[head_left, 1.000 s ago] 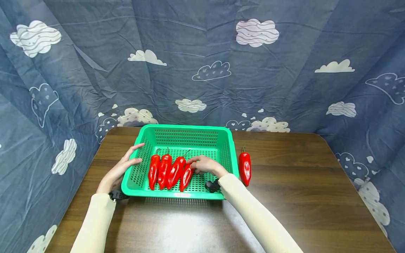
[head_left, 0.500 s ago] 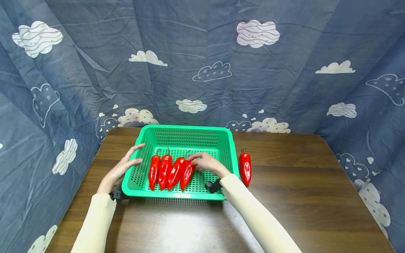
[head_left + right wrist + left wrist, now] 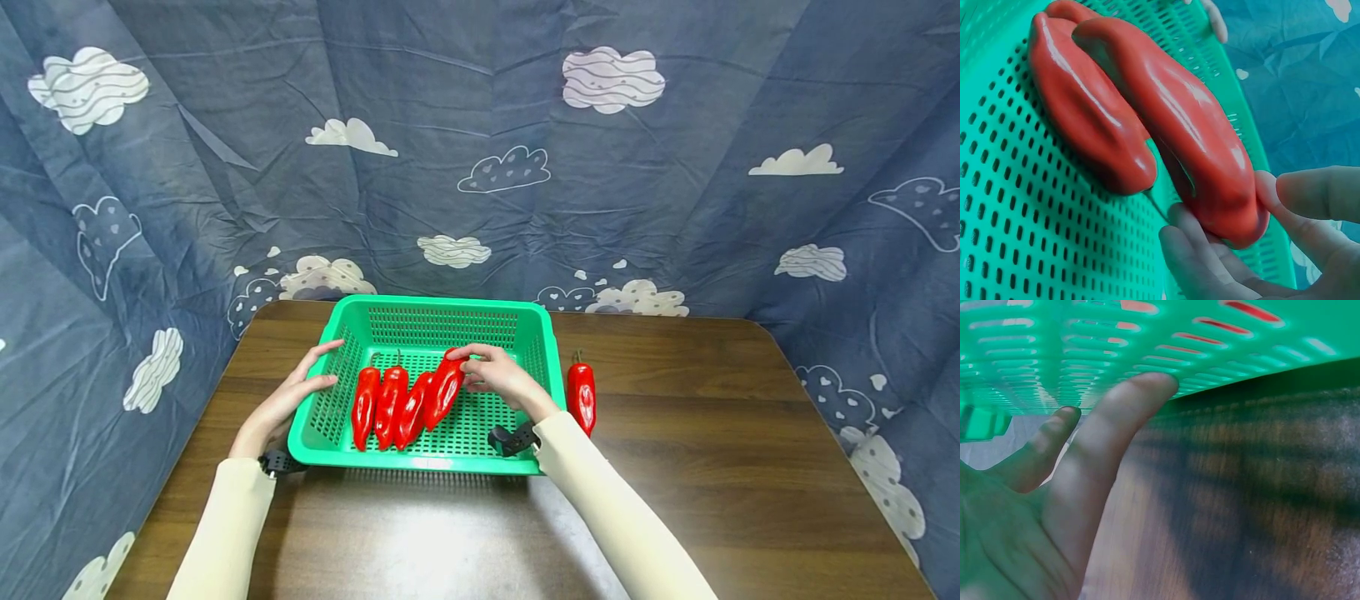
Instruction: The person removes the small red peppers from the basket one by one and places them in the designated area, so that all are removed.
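- Glossy red, long tapered pepper slants over the perforated floor of a rectangular green plastic basket, its broad upper end in the grasp of a person's right hand.
- Fingers of that hand pinch the pepper from both sides near its broad end, as seen from the right wrist; its narrow end points down toward the front of the basket.
- Three similar shiny red peppers lie side by side on the basket floor to the left, narrow ends toward the person. From the right wrist, the held pepper overlaps the nearest of them; whether the two touch cannot be told.
- At the basket's left rim, the person's left hand steadies itself with fingers extended and unclenched, fingertips against the green slotted wall in the left wrist view.
- Outside the basket, just beside its right wall, another red pepper with a green stem lies on a brown wood-grain tabletop.
- Cream long sleeves cover both forearms, with a small black device at the right wrist and another black device at the left.
- Behind, a creased blue curtain printed with white clouds hangs beyond the tabletop.
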`<state>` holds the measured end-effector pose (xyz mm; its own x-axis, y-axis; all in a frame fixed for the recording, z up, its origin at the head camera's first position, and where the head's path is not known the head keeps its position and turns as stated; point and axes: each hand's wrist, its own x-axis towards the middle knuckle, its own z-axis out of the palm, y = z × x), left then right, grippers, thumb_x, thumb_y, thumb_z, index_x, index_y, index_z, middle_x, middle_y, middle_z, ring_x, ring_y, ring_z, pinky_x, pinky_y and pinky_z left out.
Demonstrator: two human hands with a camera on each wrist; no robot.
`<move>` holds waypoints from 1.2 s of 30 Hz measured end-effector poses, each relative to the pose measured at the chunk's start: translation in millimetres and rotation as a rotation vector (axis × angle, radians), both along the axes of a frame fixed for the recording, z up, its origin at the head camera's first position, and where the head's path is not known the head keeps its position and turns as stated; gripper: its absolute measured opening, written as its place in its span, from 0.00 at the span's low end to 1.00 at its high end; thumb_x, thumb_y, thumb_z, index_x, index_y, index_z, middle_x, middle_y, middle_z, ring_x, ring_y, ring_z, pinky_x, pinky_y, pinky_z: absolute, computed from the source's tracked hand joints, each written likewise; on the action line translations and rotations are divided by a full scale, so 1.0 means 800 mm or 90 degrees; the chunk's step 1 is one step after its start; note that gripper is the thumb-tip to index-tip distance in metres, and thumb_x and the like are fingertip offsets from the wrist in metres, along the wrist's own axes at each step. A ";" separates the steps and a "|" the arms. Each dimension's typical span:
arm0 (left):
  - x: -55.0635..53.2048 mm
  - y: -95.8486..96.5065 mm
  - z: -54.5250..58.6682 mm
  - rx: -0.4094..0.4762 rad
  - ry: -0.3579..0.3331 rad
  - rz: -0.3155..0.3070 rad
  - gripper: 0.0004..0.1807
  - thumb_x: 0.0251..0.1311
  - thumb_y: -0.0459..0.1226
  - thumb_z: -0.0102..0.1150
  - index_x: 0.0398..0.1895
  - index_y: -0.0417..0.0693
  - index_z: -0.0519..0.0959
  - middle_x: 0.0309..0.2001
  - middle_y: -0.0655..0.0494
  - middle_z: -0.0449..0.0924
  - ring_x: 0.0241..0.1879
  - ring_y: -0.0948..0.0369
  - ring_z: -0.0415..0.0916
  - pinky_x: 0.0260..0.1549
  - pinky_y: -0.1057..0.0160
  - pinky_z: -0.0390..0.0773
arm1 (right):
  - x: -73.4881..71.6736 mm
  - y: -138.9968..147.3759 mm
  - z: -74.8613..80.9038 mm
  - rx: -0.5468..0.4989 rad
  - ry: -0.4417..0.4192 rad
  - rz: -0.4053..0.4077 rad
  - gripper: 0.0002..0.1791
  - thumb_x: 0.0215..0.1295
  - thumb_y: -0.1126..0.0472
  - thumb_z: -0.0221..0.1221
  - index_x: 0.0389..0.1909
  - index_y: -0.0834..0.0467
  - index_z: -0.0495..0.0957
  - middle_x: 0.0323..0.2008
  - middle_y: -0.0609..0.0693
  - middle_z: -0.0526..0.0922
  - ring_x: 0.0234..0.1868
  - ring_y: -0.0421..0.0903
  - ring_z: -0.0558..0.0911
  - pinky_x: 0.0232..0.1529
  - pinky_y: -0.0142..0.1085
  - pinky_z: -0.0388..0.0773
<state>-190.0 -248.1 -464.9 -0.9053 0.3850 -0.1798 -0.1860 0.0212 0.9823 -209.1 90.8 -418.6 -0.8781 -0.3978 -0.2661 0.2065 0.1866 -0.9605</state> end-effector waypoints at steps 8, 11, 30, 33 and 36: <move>0.000 -0.001 -0.001 0.006 0.002 -0.004 0.31 0.70 0.34 0.44 0.73 0.62 0.49 0.67 0.37 0.45 0.51 0.41 0.70 0.42 0.43 0.77 | -0.001 0.006 0.009 -0.047 0.023 -0.012 0.16 0.68 0.70 0.47 0.54 0.68 0.73 0.45 0.58 0.78 0.33 0.48 0.80 0.51 0.54 0.73; 0.001 -0.001 -0.001 0.012 0.002 -0.008 0.31 0.70 0.34 0.43 0.73 0.62 0.49 0.67 0.36 0.45 0.50 0.41 0.70 0.42 0.43 0.77 | 0.000 0.008 0.014 -0.058 0.028 -0.016 0.16 0.69 0.70 0.47 0.55 0.67 0.73 0.44 0.58 0.78 0.35 0.48 0.81 0.51 0.55 0.73; 0.002 -0.001 -0.001 -0.004 0.016 -0.003 0.31 0.70 0.34 0.44 0.73 0.62 0.50 0.68 0.41 0.43 0.49 0.43 0.71 0.41 0.44 0.77 | 0.004 0.028 0.026 -0.103 0.043 -0.048 0.16 0.67 0.70 0.50 0.54 0.69 0.72 0.33 0.51 0.78 0.33 0.44 0.79 0.33 0.36 0.78; 0.001 0.000 -0.001 -0.014 0.021 -0.002 0.31 0.70 0.35 0.44 0.73 0.61 0.50 0.68 0.43 0.41 0.50 0.43 0.70 0.41 0.45 0.77 | 0.005 0.034 0.029 -0.107 0.042 -0.054 0.16 0.67 0.70 0.51 0.54 0.69 0.72 0.35 0.52 0.78 0.34 0.44 0.78 0.34 0.36 0.77; 0.001 0.000 0.000 -0.018 0.021 -0.003 0.31 0.70 0.35 0.44 0.73 0.61 0.50 0.69 0.43 0.41 0.50 0.43 0.69 0.41 0.45 0.77 | 0.006 0.041 0.030 -0.113 0.043 -0.056 0.16 0.67 0.69 0.52 0.54 0.69 0.71 0.39 0.54 0.77 0.37 0.46 0.78 0.37 0.40 0.77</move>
<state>-189.4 -247.9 -465.2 -0.9092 0.3838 -0.1613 -0.1541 0.0497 0.9868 -204.6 123.7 -394.6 -0.9250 -0.3541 -0.1379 0.1485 -0.0028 -0.9889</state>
